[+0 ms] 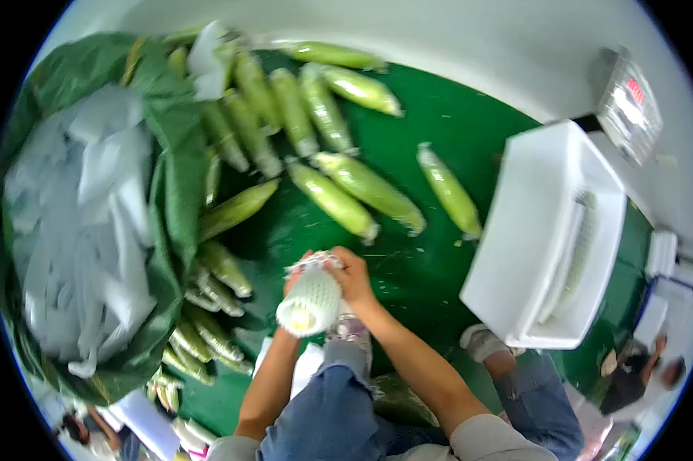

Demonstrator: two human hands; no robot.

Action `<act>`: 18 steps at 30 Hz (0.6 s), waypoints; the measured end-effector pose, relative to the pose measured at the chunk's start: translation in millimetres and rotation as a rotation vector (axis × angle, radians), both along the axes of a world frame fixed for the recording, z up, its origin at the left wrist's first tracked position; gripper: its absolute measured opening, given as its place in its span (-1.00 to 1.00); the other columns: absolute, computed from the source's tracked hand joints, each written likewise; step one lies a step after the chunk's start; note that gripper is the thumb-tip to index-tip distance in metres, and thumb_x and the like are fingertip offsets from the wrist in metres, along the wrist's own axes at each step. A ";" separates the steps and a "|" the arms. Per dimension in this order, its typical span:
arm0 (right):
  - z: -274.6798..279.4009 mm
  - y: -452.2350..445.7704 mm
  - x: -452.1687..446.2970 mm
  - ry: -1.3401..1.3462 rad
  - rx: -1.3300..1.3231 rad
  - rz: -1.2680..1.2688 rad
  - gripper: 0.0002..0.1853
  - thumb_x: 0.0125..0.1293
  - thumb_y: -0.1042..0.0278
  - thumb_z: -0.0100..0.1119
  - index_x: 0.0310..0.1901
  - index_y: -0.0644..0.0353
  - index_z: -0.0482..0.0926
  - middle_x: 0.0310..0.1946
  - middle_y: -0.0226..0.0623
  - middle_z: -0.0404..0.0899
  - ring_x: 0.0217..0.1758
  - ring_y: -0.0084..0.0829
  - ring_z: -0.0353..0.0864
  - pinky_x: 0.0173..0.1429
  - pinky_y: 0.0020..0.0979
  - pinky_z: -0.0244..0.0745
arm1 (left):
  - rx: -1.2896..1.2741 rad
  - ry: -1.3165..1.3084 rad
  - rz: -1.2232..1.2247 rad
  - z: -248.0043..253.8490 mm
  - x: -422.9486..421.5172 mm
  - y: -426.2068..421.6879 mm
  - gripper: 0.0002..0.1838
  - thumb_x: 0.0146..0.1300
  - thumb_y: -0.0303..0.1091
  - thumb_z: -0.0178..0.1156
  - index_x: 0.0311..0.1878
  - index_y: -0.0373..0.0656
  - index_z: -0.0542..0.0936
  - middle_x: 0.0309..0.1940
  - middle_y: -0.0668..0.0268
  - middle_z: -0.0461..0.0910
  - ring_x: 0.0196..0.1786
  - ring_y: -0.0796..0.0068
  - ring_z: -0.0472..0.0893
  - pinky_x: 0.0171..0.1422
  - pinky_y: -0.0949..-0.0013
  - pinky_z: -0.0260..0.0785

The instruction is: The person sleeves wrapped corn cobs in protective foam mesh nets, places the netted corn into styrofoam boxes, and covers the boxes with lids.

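Observation:
A white foam mesh sleeve [309, 301] with something pale green inside its near end is held between my hands, low in the middle of the view. My right hand [352, 276] is closed on its far right side. My left hand [293, 278] grips the far left side, partly hidden behind the mesh. Beyond my hands, two long green plastic-wrapped vegetables [332, 201] lie side by side on the green floor [408, 284]. Another wrapped vegetable [448, 192] lies apart, to the right.
On the left stands a green sack [173, 154] filled with white foam sleeves. Several wrapped vegetables [289, 111] lie beside it. A white foam box [492, 253] with a mesh-covered item stands right, near a scale display [631, 107]. Other people [631, 380] are at the lower edges.

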State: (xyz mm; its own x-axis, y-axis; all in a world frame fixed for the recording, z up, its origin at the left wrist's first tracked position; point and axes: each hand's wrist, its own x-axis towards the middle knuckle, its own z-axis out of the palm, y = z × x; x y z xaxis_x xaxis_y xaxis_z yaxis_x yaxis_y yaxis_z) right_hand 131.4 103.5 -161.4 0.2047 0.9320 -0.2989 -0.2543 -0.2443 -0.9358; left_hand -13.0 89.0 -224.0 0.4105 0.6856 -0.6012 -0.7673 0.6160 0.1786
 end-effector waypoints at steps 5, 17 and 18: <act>138.3 -16.2 70.1 0.451 -0.151 -0.042 -0.35 0.33 0.12 0.13 0.38 0.14 0.17 0.25 -0.12 0.30 0.38 -0.22 0.18 0.44 -0.28 0.00 | 0.547 0.435 -0.298 124.1 50.7 60.0 -0.44 0.36 0.06 -0.02 0.12 -0.29 0.43 0.00 0.14 0.56 0.04 0.26 0.56 0.14 0.17 0.43; 346.1 -244.1 325.6 0.699 -0.057 -0.191 -0.22 0.20 -0.30 -0.05 0.29 0.15 0.26 -0.01 0.00 0.49 -0.09 -0.12 0.59 -0.09 -0.10 0.57 | 3.156 0.763 -0.573 259.3 314.0 96.4 -0.34 -0.14 0.24 0.25 -0.04 0.00 0.48 -0.02 0.33 0.48 0.11 0.27 0.45 0.35 0.13 0.22; 340.9 -251.5 333.5 0.616 -0.042 -0.278 -0.23 0.20 -0.30 -0.07 0.28 0.15 0.26 -0.01 -0.01 0.49 -0.10 -0.13 0.59 -0.10 -0.11 0.57 | 3.166 0.653 -0.677 261.1 326.8 87.3 -0.41 -0.12 0.25 0.23 -0.17 -0.01 0.46 -0.16 0.36 0.45 -0.02 0.31 0.45 0.22 0.16 0.28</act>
State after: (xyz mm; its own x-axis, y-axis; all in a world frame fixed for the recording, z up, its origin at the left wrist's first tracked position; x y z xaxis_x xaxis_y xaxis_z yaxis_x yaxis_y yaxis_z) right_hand 464.9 -148.0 179.5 0.2163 0.8544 -0.4724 -0.7968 -0.1251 -0.5912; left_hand 313.8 176.4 37.1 0.8337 -0.4998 0.2350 -0.5075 -0.8611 -0.0307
